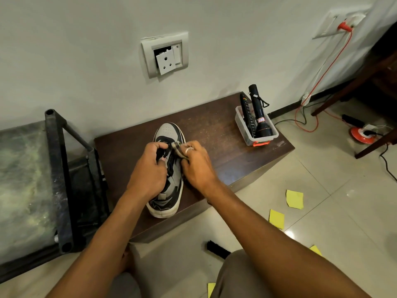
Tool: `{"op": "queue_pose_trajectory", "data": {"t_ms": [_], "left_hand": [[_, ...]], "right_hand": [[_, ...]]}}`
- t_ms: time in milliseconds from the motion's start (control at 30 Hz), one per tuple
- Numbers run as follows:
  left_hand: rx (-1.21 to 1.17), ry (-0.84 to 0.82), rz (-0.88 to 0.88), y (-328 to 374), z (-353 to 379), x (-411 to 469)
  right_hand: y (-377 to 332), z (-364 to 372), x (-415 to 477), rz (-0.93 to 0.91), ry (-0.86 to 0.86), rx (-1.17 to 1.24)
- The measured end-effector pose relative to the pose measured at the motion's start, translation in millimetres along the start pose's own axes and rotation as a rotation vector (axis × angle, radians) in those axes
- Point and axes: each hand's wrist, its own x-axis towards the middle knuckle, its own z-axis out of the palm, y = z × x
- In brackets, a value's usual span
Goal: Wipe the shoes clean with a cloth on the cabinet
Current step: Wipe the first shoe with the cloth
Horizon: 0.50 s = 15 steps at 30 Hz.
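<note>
**Shoe Mid-Wipe at the Lacing**

A grey-and-black shoe (164, 201) lay on the cabinet (214, 134), near its front edge, toe toward the cabinet's wall side. The left hand (148, 171) gripped the shoe at its lacing, fingers curled. The right hand (198, 166) pinched a small cloth (177, 147) against it there. Wiping seemed under way. Next, the cloth would likely need to reach the sides and heel while the shoe was held steady.

Dusty dark wood cabinet (214, 134), clear plastic tub (249, 136), glossy floor tiles (322, 190).
</note>
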Motion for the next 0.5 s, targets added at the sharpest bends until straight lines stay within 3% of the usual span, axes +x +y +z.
{"op": "queue_pose_trajectory", "data": {"t_ms": [267,433,500], "left_hand": [[0.001,0.006,-0.015,-3,2,1],[0.008,0.014,-0.014,-1,2,1],[0.015,0.011,-0.016,0,2,1]], "right_hand": [[3,-4,4,-0.099,-0.085,-0.179],[15,-22,-1,-0.024,-0.19,-0.031],[10,-28,11,0.002,-0.1,0.021]]}}
